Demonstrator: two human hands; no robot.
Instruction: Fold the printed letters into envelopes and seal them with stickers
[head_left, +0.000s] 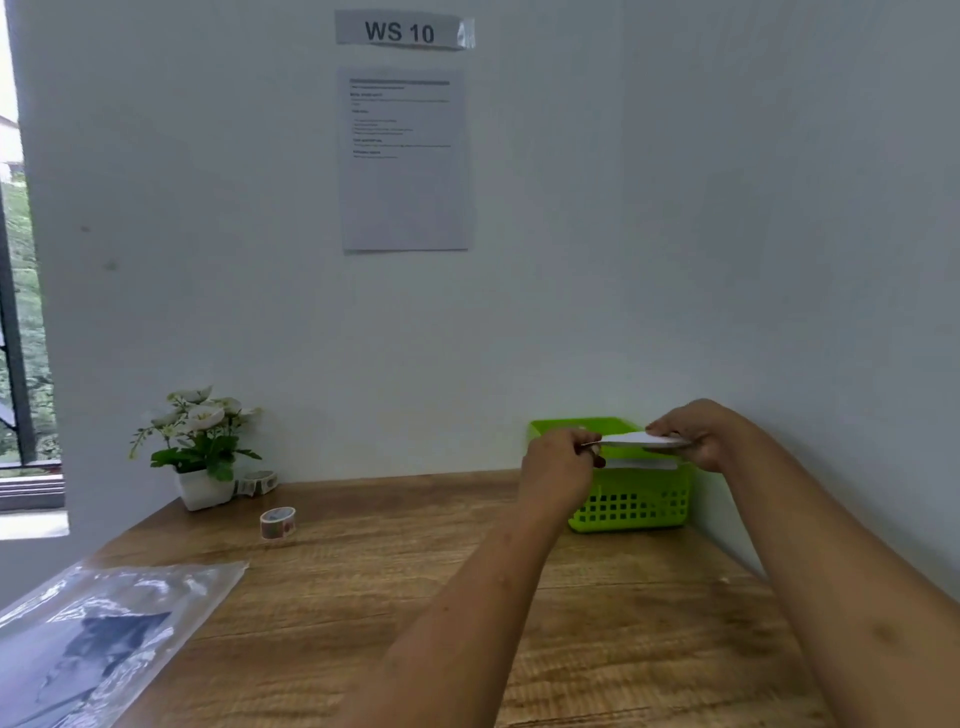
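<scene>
Fingers (586, 448) of the left hand (561, 457) pinch one end of what looks like a flat white envelope (641, 440), and the right hand (701, 436) grips the other end. It lies level between them, long axis running left to right, directly above the green basket (631, 506), so setting it in probably means going straight down.

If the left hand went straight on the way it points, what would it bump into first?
Probably the basket right behind the left hand, which pinches the envelope; depth is hard to judge.
</scene>
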